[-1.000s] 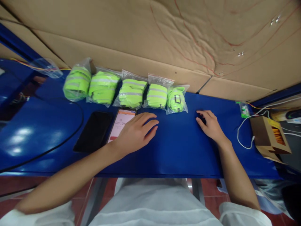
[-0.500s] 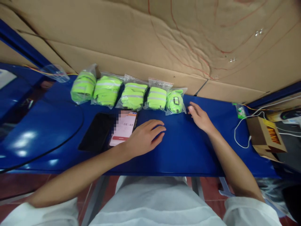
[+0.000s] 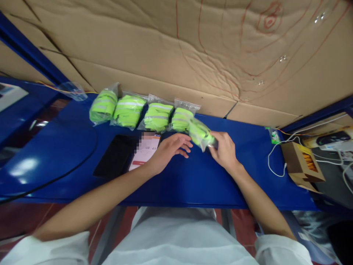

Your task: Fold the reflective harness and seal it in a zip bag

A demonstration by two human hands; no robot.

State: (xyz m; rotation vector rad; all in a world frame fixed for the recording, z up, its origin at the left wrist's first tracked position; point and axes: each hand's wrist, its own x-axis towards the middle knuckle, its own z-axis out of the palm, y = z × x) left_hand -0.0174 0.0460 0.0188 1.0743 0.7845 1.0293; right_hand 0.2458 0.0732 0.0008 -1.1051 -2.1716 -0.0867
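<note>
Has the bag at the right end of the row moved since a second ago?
Yes. The right hand now holds that bag, pulled out of the row toward the person and lifted, tilted off the blue table.

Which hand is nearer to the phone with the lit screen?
Left. The left hand hovers right beside the lit phone, with its wrist at the phone's near right edge. The right hand is farther right, gripping a bagged green band.
</note>
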